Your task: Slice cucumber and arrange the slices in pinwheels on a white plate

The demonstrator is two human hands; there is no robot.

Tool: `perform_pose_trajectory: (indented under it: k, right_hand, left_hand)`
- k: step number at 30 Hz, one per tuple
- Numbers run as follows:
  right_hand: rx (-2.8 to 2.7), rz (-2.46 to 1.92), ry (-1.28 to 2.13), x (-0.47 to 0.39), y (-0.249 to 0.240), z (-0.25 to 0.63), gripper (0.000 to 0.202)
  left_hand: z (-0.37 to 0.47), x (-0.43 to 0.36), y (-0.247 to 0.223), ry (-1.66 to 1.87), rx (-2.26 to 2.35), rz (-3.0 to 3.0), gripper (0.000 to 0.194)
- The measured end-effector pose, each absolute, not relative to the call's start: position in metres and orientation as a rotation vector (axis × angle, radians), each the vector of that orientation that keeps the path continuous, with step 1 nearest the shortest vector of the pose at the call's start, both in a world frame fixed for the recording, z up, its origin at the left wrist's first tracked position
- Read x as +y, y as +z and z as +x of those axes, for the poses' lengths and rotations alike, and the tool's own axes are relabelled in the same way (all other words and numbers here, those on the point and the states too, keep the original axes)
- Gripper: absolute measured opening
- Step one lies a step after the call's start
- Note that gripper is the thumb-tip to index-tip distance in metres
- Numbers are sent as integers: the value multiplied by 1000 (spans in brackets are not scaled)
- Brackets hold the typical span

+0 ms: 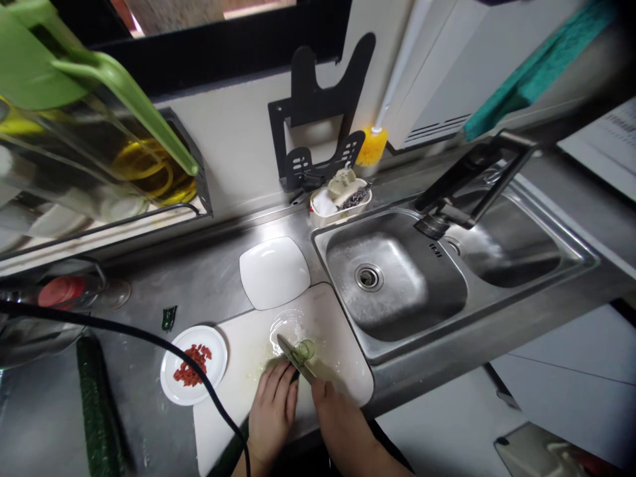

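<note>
On the white cutting board (342, 351), my left hand (273, 404) is closed over a dark green cucumber (233, 450), which runs out below it toward the bottom edge. My right hand (338, 414) grips a knife (293, 356) by its handle, most of which is hidden. The blade lies just right of my left fingertips, against the cucumber's cut end. Thin green slices (305, 349) rest beside the blade. Wet patches show on the board above them.
A white square plate (274, 271) touches the board's back edge. Left are a plate (167, 379) of red pieces, a green stub (169, 318) and another cucumber (97, 404). A double sink (397, 285) lies right. A black cable (149, 338) crosses the view.
</note>
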State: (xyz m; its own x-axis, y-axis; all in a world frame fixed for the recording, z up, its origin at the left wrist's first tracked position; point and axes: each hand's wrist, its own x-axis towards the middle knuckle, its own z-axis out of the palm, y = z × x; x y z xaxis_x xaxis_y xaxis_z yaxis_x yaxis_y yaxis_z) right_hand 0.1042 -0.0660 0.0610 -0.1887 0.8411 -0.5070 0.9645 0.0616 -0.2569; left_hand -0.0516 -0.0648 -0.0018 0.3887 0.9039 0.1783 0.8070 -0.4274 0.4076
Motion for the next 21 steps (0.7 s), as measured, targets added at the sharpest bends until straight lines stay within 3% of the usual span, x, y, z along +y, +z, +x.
perform_pose_trajectory:
  k: [11, 21]
  right_hand:
    - [2008, 1775, -843, -67, 55, 111, 46]
    - [1997, 1776, -942, -90, 83, 135, 57]
  left_hand:
    - [-53, -66, -4, 529, 1519, 2424, 35]
    - [-54, -66, -5, 535, 1526, 2393, 32]
